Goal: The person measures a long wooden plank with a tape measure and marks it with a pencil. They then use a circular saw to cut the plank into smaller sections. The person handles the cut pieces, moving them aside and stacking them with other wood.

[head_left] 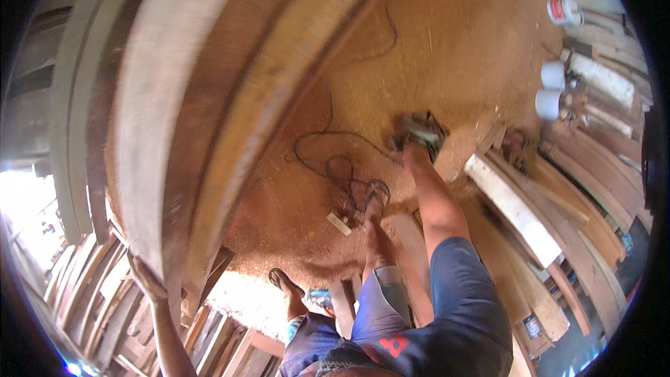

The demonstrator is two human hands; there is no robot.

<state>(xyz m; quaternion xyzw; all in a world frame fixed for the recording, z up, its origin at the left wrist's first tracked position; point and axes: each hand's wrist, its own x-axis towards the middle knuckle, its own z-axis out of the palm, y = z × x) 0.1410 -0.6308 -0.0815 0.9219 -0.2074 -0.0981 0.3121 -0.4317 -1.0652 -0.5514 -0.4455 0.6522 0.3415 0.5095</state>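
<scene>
Head view: your left hand [148,281] is on the near end of the big pale-faced timber beam [160,132], fingers extended and spread along its edge, not wrapped around it. Beam runs up and away from that hand; a second beam with an ochre edge [276,80] lies just right of it. Stacked boards [91,272] sit left of and below the left hand.

Your right hand [412,151] is reached well forward and down, closed on a dark corded power tool [427,130]. Grip is small and blurred, so finger detail can't be read. Black cord [326,132] goes left from the tool and loops over the sawdust-covered floor [440,49] between your hands. Small pale wood block [339,223] is on the floor, left of and nearer you than the right hand. Sandal [377,188] on your foot is just below-left of that hand.

Right of the right hand: white-faced beam [513,209] among more lumber. Farther out, up and right: white bucket with red label [564,11].
</scene>
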